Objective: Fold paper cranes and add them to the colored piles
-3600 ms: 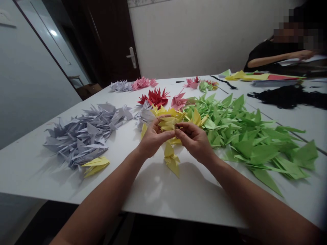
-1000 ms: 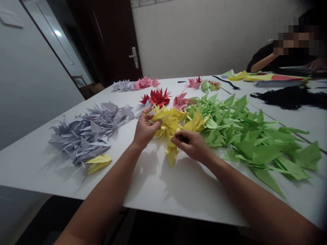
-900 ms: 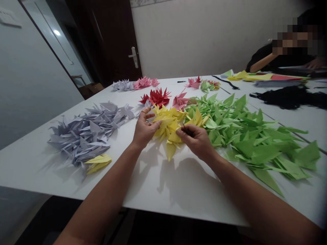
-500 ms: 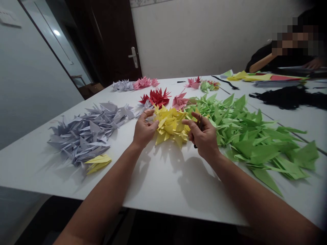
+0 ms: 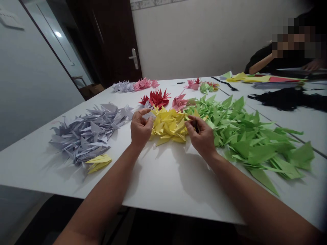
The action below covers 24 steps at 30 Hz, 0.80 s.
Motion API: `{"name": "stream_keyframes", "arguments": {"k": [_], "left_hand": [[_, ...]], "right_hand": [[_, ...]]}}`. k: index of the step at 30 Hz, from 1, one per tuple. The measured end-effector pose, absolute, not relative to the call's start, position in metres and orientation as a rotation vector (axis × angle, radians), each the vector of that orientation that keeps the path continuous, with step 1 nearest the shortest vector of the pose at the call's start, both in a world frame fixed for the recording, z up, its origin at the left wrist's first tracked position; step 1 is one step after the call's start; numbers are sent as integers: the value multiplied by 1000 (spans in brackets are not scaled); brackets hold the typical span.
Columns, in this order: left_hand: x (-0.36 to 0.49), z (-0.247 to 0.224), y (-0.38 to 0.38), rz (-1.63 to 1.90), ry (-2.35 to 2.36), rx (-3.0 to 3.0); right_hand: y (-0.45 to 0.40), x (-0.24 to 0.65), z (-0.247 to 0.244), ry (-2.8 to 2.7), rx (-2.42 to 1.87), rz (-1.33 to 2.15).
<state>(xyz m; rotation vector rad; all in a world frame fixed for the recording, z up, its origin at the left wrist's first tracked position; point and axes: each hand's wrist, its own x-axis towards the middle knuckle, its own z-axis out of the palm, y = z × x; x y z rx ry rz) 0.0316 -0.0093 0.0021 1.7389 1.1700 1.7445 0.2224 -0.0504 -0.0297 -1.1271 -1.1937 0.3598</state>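
Note:
A heap of yellow paper origami cranes [image 5: 168,127] lies on the white table [image 5: 166,180], between my two hands. My left hand [image 5: 140,128] is beside the heap's left edge, its fingers apart and holding nothing. Close to the heap's right edge, my right hand [image 5: 201,134] pinches a short black string [image 5: 196,127] between finger and thumb. Most of that string is hidden by the fingers. Green cranes touch the back of my right hand.
A large green crane pile [image 5: 245,139] spreads right and a lilac-grey pile [image 5: 88,132] left, with a loose yellow crane [image 5: 98,163] beside it. Red [image 5: 158,98] and pink [image 5: 179,102] cranes lie behind. A black string heap [image 5: 286,101] and a co-worker's arm [image 5: 260,66] are far right.
The yellow cranes have gone from my hands to a compact heap on the table. My hands have moved apart to either side of it, and my right hand now pinches the black string.

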Motion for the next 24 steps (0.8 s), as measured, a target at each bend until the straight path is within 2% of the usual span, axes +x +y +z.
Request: {"name": "stream_keyframes", "arguments": {"k": [5, 11, 15, 19, 24], "left_hand": [[24, -6, -4, 1836, 1193, 1807], [13, 12, -27, 1711, 1235, 2030], [-30, 27, -71, 1424, 1490, 2418], [-92, 21, -106, 806, 1862, 2710], [-127, -2, -115, 434, 1857, 2806]], "right_hand": [[-49, 228, -36, -1266, -1176, 168], [-46, 231, -40, -1295, -1174, 0], [-54, 228, -30, -1306, -1124, -81], [-58, 226, -21, -1257, -1056, -97], [-58, 225, -19, -1213, -1044, 8]]}}
